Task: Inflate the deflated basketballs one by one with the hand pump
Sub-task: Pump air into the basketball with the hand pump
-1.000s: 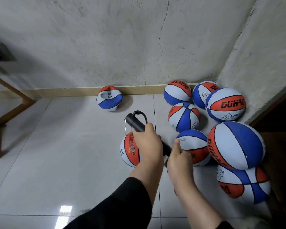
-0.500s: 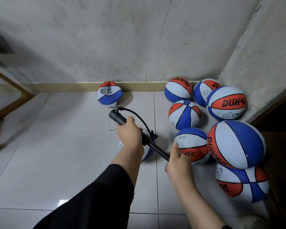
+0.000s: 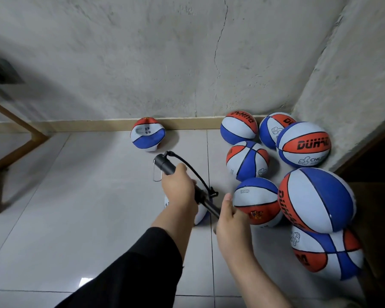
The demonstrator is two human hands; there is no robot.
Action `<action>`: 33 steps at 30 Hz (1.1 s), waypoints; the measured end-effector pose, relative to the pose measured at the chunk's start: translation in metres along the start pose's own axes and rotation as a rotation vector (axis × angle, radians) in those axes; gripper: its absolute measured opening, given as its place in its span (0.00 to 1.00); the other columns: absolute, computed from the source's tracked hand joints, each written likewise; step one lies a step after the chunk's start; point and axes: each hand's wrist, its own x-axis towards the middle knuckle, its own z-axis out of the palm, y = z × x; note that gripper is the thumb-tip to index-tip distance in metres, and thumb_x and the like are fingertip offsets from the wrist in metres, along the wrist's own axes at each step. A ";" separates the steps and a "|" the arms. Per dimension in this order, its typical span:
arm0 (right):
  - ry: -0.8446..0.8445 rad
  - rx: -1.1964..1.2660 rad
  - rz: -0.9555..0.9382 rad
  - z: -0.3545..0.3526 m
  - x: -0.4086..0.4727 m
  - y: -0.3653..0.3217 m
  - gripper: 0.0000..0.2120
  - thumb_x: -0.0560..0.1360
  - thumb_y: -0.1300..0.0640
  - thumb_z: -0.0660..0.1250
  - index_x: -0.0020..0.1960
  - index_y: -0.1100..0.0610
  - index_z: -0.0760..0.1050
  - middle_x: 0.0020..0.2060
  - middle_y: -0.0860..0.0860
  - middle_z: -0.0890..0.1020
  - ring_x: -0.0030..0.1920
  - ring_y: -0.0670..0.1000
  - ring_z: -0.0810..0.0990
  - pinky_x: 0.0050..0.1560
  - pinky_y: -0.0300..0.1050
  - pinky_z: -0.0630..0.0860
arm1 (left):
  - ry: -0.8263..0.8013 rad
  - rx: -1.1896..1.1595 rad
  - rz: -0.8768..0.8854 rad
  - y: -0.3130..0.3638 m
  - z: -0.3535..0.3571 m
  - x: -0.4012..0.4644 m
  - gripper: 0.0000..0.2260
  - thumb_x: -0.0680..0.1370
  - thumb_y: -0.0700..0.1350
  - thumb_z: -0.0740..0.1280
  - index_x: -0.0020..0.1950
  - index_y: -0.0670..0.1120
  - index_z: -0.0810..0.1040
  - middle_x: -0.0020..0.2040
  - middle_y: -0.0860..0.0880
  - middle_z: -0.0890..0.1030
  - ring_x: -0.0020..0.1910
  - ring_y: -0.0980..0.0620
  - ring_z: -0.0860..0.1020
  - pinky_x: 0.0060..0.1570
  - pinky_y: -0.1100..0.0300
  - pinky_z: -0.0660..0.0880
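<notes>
Soft, dim, even light fills the corner. A small bright glare patch sits on the glossy floor tiles (image 3: 85,283) near the bottom edge. Faint shadows lie behind the balls (image 3: 247,161) and darken the left wall (image 3: 42,90). Wide-angle bending curves the edges; the left side looks smeared.

A rough grey concrete wall (image 3: 142,63) fills the upper half, a thin crack (image 3: 219,41) running down it at 12 o'clock. A tan skirting strip (image 3: 87,125) lines its foot. Glossy pale floor tiles (image 3: 65,218) spread below. A brown wooden frame (image 3: 13,138) stands at 9 o'clock.
</notes>
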 end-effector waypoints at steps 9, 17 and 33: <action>-0.015 -0.040 0.006 -0.007 0.004 0.013 0.32 0.84 0.39 0.51 0.31 0.59 0.70 0.22 0.50 0.73 0.29 0.55 0.73 0.33 0.44 0.67 | 0.005 -0.040 -0.022 0.007 -0.008 0.011 0.07 0.79 0.45 0.62 0.54 0.43 0.71 0.32 0.44 0.73 0.30 0.43 0.73 0.25 0.60 0.70; 0.039 0.034 0.027 -0.005 0.015 0.001 0.29 0.86 0.43 0.51 0.34 0.58 0.73 0.30 0.54 0.79 0.35 0.56 0.78 0.33 0.45 0.68 | -0.052 -0.022 0.084 -0.016 0.017 -0.038 0.05 0.76 0.46 0.62 0.50 0.48 0.71 0.32 0.44 0.74 0.29 0.46 0.74 0.33 0.53 0.75; -0.010 -0.039 0.004 -0.014 0.007 0.010 0.32 0.83 0.38 0.52 0.42 0.64 0.77 0.29 0.59 0.78 0.31 0.60 0.76 0.35 0.51 0.73 | 0.054 -0.018 0.034 0.002 -0.005 -0.007 0.05 0.74 0.51 0.62 0.46 0.51 0.73 0.32 0.48 0.76 0.28 0.47 0.76 0.26 0.62 0.72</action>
